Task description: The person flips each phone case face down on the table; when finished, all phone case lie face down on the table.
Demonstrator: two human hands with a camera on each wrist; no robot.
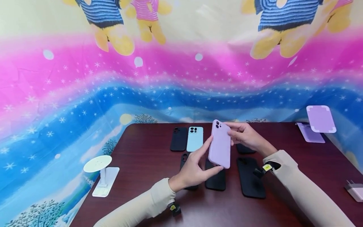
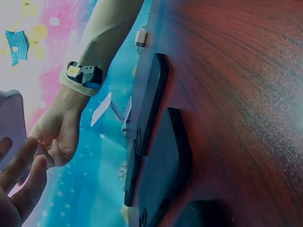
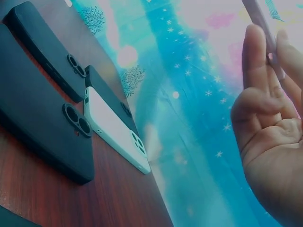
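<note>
A lilac phone case (image 1: 220,145) is held tilted above the table, its back with the camera cutouts facing the head camera. My left hand (image 1: 193,168) grips it by the left edge and the bottom, thumb under the lower end. Along the upper right edge, my right hand (image 1: 246,135) pinches it between thumb and fingers. The right wrist view shows the case (image 3: 263,21) edge-on between the right hand's fingers. Below and around the hands lie black phone cases, one at the right (image 1: 250,177) and one partly hidden under the lilac case (image 1: 215,180).
At the back lie a mint phone case (image 1: 195,140) and a black case (image 1: 178,139). A white phone stand (image 1: 106,183) is at the left, a purple stand (image 1: 321,119) at the back right. A charger plug (image 1: 355,190) lies near the right edge.
</note>
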